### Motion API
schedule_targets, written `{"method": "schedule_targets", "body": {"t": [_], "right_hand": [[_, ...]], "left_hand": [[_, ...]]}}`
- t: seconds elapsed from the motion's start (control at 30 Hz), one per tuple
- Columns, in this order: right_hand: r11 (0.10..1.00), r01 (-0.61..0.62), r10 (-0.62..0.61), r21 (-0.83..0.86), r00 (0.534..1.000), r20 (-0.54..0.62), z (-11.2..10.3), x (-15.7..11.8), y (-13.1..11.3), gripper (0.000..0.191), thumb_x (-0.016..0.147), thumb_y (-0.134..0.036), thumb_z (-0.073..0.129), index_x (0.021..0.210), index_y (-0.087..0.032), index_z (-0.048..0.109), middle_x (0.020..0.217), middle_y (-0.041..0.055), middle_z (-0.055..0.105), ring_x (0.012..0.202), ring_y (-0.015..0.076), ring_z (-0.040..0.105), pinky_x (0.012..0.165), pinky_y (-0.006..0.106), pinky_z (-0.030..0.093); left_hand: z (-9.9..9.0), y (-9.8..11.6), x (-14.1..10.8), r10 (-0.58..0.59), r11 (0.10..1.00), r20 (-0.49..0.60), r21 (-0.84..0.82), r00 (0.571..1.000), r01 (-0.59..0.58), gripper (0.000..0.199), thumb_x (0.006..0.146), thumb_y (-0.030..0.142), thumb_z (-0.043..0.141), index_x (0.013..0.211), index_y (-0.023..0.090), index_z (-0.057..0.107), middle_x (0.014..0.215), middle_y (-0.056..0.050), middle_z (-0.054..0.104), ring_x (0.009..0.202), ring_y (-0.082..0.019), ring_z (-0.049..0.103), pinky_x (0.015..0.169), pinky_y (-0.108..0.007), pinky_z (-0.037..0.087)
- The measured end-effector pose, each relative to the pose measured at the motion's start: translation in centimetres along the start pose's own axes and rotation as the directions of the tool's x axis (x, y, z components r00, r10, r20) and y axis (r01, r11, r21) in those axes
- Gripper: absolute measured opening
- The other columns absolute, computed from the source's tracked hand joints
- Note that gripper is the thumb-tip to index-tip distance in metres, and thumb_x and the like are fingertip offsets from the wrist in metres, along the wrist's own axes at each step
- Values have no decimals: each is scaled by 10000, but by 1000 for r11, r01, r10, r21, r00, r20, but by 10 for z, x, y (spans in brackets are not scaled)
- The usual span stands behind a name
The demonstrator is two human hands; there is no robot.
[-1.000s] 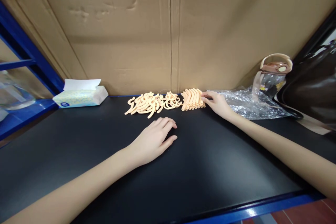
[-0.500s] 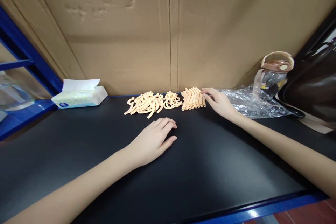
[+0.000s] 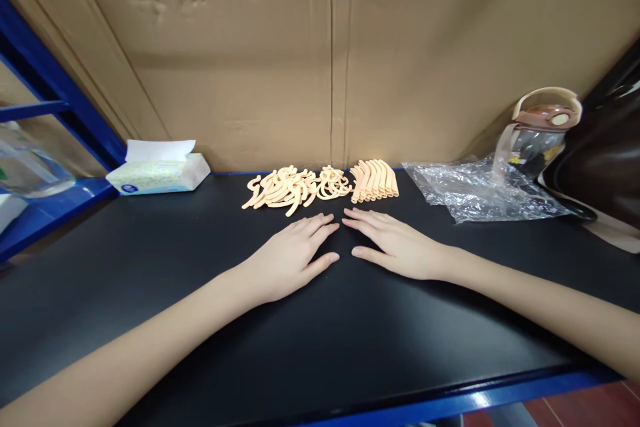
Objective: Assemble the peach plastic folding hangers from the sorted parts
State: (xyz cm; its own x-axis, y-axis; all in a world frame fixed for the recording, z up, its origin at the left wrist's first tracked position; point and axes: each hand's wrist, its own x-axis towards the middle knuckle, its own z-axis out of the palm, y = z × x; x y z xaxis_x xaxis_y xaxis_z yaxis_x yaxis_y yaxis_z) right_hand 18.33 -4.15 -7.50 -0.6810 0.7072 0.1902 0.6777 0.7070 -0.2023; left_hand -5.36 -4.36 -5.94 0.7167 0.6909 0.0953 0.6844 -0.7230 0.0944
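Both hands rest palm down on the black table (image 3: pixel 320 347), fingertips almost meeting near the middle. My left hand (image 3: pixel 295 255) lies in front of a loose pile of curved peach-coloured pieces (image 3: pixel 285 188), fingers apart and holding nothing. My right hand (image 3: pixel 395 243) is flat as well, its fingers extended and nothing in them. Just behind it stands a neat stack of bent peach tubes (image 3: pixel 375 180), lined up side by side. Between the pile and the stack sit smaller curled peach pieces (image 3: pixel 333 183). Neither hand touches any piece.
A tissue pack (image 3: pixel 159 170) is at the back left, near a blue metal frame (image 3: pixel 60 107). Crumpled clear plastic (image 3: pixel 490 193) lies at the back right, with a strapped bottle (image 3: pixel 540 137) behind it. Cardboard (image 3: pixel 240 80) stands along the back edge.
My right hand has left the right side of the tube stack and come down toward the front left, beside my left hand. The view has shifted slightly.
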Motion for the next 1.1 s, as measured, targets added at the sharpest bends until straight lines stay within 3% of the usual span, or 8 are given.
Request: {"method": "schedule_targets", "body": {"t": [0.4, 1.1], "right_hand": [[995, 41, -42, -87, 999, -6, -2, 0, 5, 576, 953, -498, 306, 1383, -132, 421, 1470, 122, 352, 1353, 253, 332, 1110, 456, 299], [991, 54, -55, -127, 998, -10, 0, 2, 6, 568, 955, -489, 309, 1377, -126, 426, 1456, 110, 384, 1335, 242, 361, 1107, 447, 307]], "left_hand": [[0, 4, -2, 12, 994, -3, 108, 1000, -12, 534, 966, 448, 297, 1394, 141, 386, 1468, -116, 373, 1335, -256, 362, 1092, -407, 315], [5, 2, -4, 41, 994, -50, 100, 998, -36, 530, 966, 456, 284, 1376, 141, 402, 1444, -119, 406, 1321, -252, 381, 1087, -395, 309]]}}
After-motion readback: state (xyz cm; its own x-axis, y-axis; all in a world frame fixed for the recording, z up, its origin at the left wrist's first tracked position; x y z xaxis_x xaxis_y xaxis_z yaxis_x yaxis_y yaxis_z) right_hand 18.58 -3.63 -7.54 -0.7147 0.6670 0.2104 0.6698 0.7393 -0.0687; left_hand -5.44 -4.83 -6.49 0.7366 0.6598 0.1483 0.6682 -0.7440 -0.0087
